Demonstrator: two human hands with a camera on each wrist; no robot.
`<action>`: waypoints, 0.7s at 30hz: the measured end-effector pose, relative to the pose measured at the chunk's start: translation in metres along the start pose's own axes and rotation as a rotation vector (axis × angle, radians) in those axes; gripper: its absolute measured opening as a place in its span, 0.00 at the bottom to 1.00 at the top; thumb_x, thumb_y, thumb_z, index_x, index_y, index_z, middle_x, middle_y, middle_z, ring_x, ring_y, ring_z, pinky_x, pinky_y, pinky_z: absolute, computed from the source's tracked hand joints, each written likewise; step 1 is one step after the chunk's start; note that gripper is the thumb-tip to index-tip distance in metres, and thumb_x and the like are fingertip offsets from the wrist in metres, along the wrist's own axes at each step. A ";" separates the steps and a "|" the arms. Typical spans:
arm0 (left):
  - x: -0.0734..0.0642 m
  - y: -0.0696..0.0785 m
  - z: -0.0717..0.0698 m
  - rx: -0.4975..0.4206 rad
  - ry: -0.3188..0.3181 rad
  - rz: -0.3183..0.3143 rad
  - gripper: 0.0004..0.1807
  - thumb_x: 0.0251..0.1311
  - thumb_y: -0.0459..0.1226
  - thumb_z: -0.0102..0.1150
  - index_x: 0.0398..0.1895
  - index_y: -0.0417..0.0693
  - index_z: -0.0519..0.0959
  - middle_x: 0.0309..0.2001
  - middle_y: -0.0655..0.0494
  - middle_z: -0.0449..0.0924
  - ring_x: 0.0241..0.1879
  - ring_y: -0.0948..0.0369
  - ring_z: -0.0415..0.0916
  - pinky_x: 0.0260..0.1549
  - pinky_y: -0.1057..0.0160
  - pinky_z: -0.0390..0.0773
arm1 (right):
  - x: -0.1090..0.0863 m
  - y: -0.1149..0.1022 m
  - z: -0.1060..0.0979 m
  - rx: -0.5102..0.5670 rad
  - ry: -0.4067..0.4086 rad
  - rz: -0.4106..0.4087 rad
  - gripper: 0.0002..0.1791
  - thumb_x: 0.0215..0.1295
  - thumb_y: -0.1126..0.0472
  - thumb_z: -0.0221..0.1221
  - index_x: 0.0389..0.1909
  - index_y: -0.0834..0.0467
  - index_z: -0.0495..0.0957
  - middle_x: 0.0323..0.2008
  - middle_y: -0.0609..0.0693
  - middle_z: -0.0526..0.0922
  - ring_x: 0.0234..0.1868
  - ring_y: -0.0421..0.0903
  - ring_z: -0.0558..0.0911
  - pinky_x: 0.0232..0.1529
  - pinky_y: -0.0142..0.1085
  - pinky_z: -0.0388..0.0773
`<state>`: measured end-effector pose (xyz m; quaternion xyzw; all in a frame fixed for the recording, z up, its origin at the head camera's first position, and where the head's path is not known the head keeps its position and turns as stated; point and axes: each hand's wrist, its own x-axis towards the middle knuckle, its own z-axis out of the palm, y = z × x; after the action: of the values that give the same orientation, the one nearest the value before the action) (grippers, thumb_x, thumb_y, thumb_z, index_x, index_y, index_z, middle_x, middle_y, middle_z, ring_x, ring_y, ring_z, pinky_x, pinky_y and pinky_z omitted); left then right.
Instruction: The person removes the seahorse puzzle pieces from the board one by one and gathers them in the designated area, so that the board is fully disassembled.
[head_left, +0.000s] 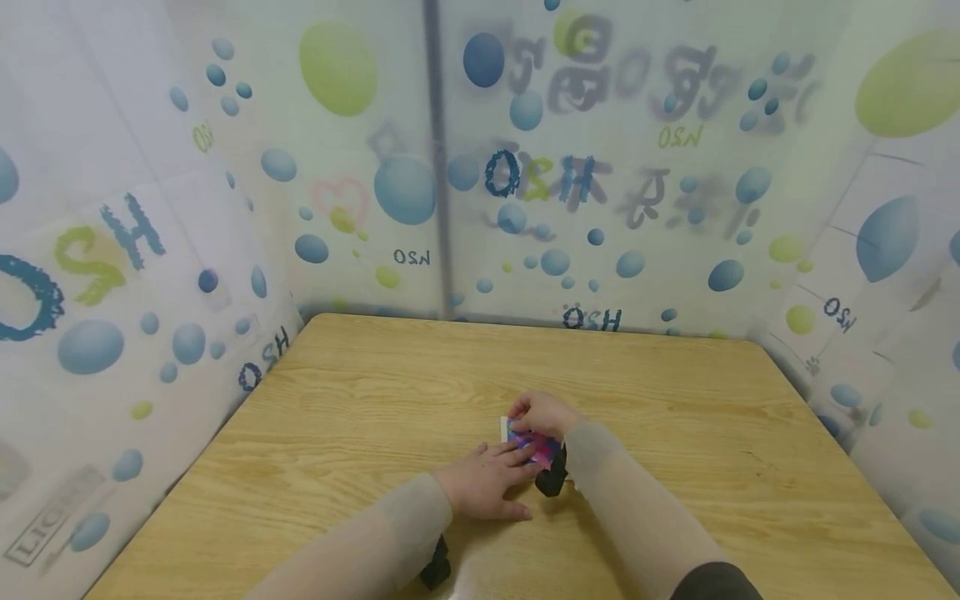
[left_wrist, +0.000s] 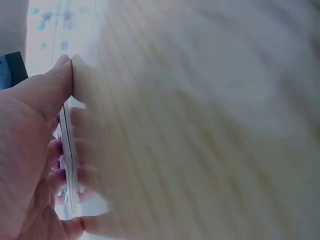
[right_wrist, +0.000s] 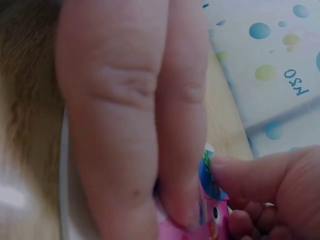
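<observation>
Here's the book, flat on the table, ahead and to the right of my left palm. My left hand lays straight, slightly parted fingers across it; my right hand, nearer its far edge, pinches there between thumb and curled fingers. Its long axis? Too covered to tell.

Table: pale wood-grain top with a sheen and rounded far corners, spreading out on all sides of the printed board.
Printed board: pink and blue, white-edged, lying flat.
Left hand: thumb on the wood, just nearside of the board.
</observation>
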<state>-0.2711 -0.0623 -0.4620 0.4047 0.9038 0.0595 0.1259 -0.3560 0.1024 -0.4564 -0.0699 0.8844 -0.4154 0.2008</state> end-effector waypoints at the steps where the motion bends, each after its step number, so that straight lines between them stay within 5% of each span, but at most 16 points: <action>1: 0.000 0.000 0.000 0.000 0.001 -0.001 0.38 0.63 0.63 0.48 0.74 0.64 0.57 0.76 0.60 0.45 0.74 0.56 0.42 0.64 0.37 0.56 | -0.001 0.000 0.000 0.002 -0.001 0.000 0.06 0.62 0.66 0.63 0.39 0.58 0.79 0.37 0.51 0.79 0.38 0.48 0.75 0.43 0.40 0.72; 21: 0.003 0.000 -0.004 -0.056 -0.033 -0.012 0.36 0.62 0.62 0.51 0.73 0.69 0.59 0.76 0.61 0.46 0.75 0.57 0.41 0.64 0.36 0.56 | -0.003 0.008 0.002 0.037 0.048 -0.027 0.05 0.62 0.68 0.61 0.38 0.60 0.81 0.36 0.50 0.80 0.40 0.47 0.76 0.50 0.45 0.71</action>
<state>-0.2740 -0.0605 -0.4589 0.3965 0.9020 0.0772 0.1525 -0.3517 0.1072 -0.4627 -0.0682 0.8801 -0.4360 0.1754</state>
